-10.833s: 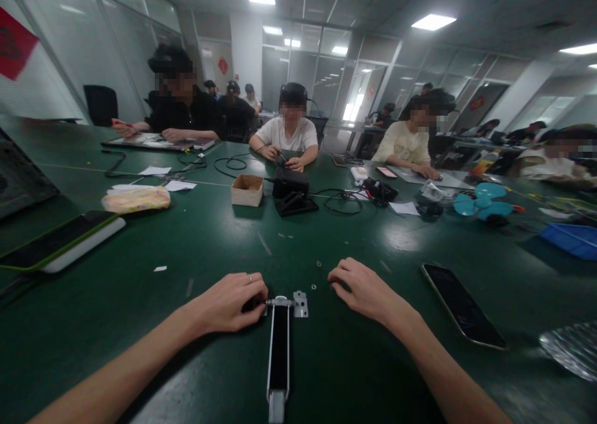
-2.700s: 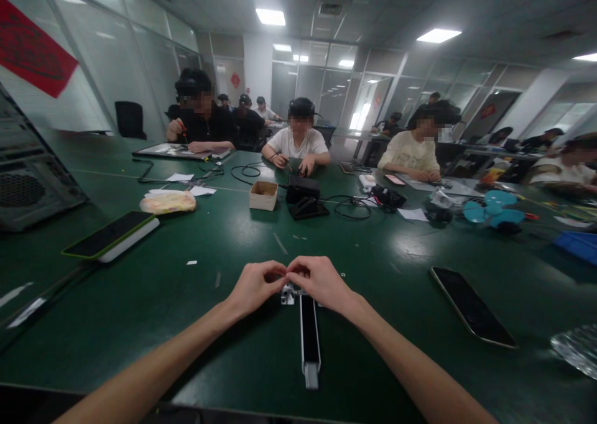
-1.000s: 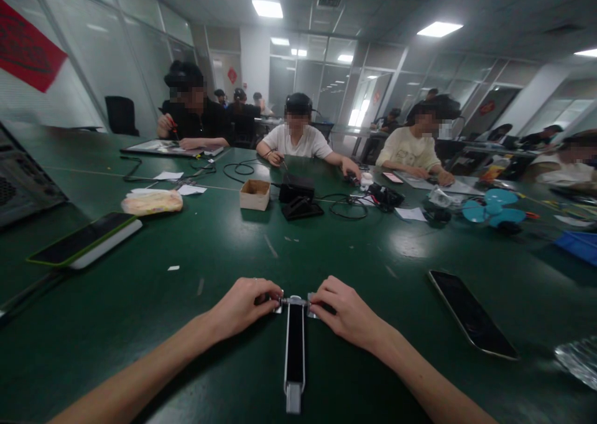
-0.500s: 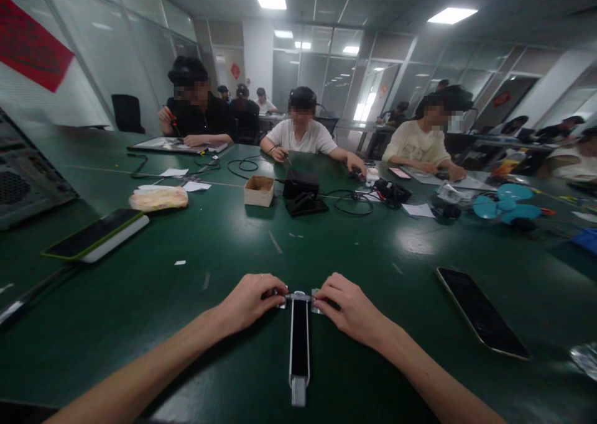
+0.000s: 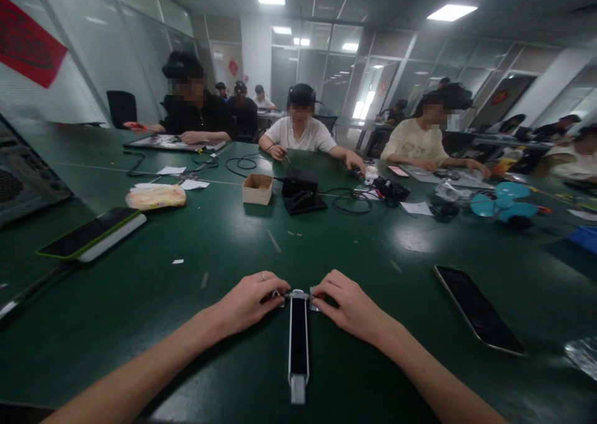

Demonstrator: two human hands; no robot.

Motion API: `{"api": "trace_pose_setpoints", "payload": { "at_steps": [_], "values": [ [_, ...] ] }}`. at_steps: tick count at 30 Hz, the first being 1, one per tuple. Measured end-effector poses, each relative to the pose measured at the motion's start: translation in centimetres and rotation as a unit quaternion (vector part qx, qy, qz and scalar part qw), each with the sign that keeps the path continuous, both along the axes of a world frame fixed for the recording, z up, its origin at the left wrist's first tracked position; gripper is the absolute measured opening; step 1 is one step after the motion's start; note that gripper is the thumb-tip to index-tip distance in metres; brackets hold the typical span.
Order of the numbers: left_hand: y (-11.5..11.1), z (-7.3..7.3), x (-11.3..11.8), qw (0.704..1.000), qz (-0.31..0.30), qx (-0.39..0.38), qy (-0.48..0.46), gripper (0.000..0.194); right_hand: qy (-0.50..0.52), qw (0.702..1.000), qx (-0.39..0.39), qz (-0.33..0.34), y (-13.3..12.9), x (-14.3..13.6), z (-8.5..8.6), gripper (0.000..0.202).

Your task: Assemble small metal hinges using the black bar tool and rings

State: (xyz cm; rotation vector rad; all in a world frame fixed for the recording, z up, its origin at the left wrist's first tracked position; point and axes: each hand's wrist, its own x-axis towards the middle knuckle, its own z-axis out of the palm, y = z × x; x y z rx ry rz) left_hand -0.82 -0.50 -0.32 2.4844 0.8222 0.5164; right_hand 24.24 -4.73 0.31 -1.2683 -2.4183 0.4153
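At the far left of the green surface stands part of a computer case; beside it lies a green-edged device with a dark face, against a white bar, and beyond that a wrapped packet. Toward the centre, the left hand, a ring on one finger, pinches the left bracket between thumb and fingers, partly hiding it. Between the hands, the metal bar, with its black inlay, lies lengthwise on the surface, its far end joined by a crosspiece to the brackets. The right hand pinches the right bracket with thumb and fingertips. Farther back are an open box and, just to its right, a black device. At right lie a smartphone and, beyond it, blue fan blades.
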Motion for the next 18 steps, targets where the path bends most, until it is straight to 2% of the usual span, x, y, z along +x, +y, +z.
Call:
{"api": "trace_pose_setpoints", "payload": {
  "at_steps": [3, 9, 13, 18],
  "values": [
    [0.0, 0.5, 0.0, 1.0, 0.004, -0.011, 0.011, 0.021, 0.007, 1.0, 0.013, 0.003, 0.6, 1.5, 0.4, 0.011],
    [0.1, 1.1, -0.2, 0.999, 0.017, -0.025, 0.021, 0.022, 0.002, 0.995, 0.073, -0.063, 1.8, 5.2, 1.0, 0.01],
    [0.1, 1.2, -0.2, 1.0, 0.018, -0.013, 0.018, 0.022, -0.04, 0.995, 0.048, -0.082, 1.6, 4.9, 0.9, 0.012],
    [0.0, 1.2, -0.1, 1.0, 0.024, 0.0, 0.02, 0.021, -0.073, 0.995, 0.018, -0.067, 1.3, 3.1, 0.4, 0.018]
  ]
}}
